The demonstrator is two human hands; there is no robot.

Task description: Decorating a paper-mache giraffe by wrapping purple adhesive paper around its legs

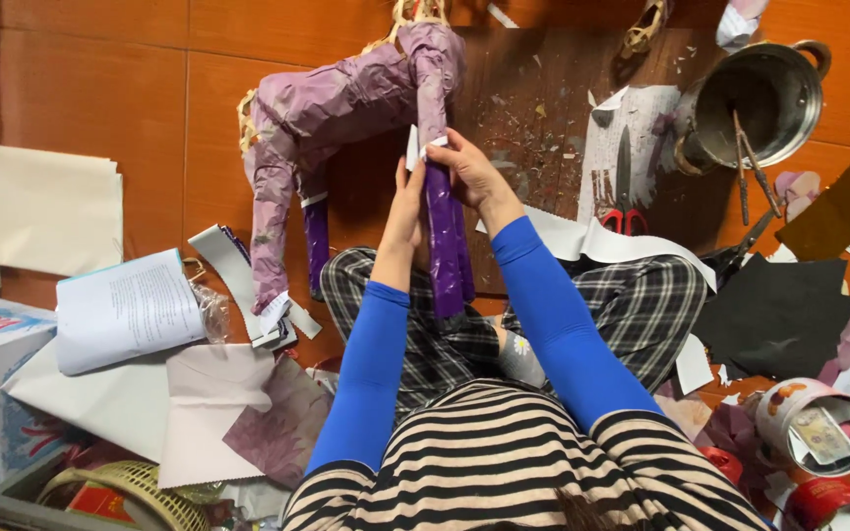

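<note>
Both hands are closed on one leg of a paper-covered animal figure (pixel 346 108): the right hand (pixel 469 172) pinches a small white strip of paper (pixel 413 147) against the leg where lilac covering meets dark purple wrapping, fingers curled over the top, while the left hand (pixel 405 211) lies flat along the left side of the dark purple leg (pixel 445 246), pressing the wrap to it. The leg hangs down toward the person, its tip over the lap of plaid trousers (pixel 632 305); both forearms wear blue sleeves (pixel 563 324) over a striped top. At the near left lie a woven basket (pixel 140 487), white and mauve paper sheets (pixel 228 413) and an open printed booklet (pixel 125 310). At the near right stands a round tin (pixel 814 423) holding scraps, beside a black sheet of paper (pixel 779 315). The figure's body stretches up and to the left from the held leg, crumpled lilac paper over a wicker frame that shows at its rump and neck; another leg, at the left, ends in a white band and a dark purple foot. Farther right, on a dark board (pixel 543 108) strewn with paper bits, red-handled scissors (pixel 624 192) lie on a white sheet. At the far right a steel pot (pixel 764 98) stands on the wooden floor (pixel 100 88) with thin sticks leaning on its rim.
</note>
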